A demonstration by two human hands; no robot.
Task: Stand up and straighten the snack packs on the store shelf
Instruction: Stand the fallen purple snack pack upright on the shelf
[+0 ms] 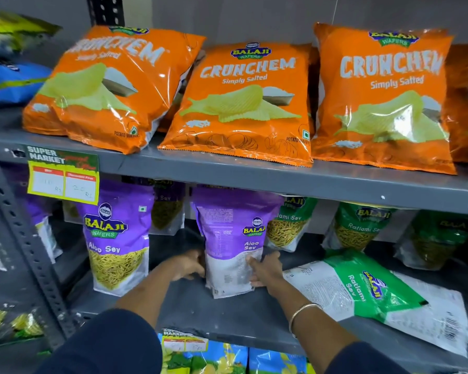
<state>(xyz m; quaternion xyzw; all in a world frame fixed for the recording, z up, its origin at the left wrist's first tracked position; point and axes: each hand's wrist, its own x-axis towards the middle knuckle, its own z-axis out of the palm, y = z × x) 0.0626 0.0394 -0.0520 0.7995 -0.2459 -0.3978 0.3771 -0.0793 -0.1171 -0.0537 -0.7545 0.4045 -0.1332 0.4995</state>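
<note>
Both hands clamp the purple pack (231,238) on the middle shelf (189,311): left hand (191,265) on its left edge, right hand (265,268) on its right edge, near the bottom. The pack stands upright between them w/ its back turned partly outward. To do this well, prob. twist it so the front faces out, square the base flat on the shelf, line it up w/ the purple pack to its left (118,238). A green pack (362,292) lies flat just right of the right hand, not yet stood up.
</note>
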